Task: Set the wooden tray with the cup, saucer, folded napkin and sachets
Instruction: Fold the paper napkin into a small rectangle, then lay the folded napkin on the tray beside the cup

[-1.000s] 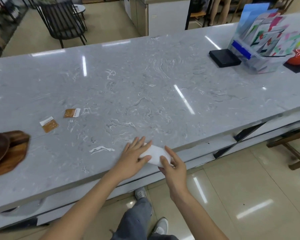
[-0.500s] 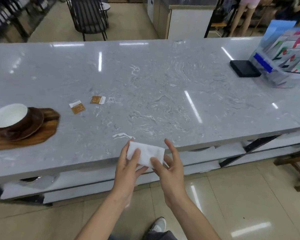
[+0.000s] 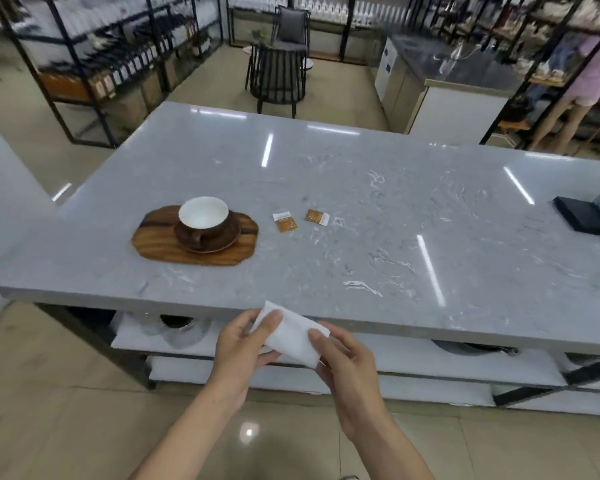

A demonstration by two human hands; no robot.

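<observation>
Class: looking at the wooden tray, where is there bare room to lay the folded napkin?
The saucer and cup crowd the wooden tray at its middle. Bare wood shows at the tray's left end and along its near edge. Right of the sachets, the counter lies bare up to the black box.

Two bare forearms, hands [image 3: 245,344] w/o gloves, rings, watch or sleeves.

A long grey marble-patterned table [image 3: 378,209] with streaks of ceiling light on its glossy top stands on a beige tiled floor [image 3: 66,410], with a black slatted chair [image 3: 277,77] beyond it, black metal display shelving [image 3: 94,64] along the left and a grey-topped counter [image 3: 440,84] at the right
</observation>
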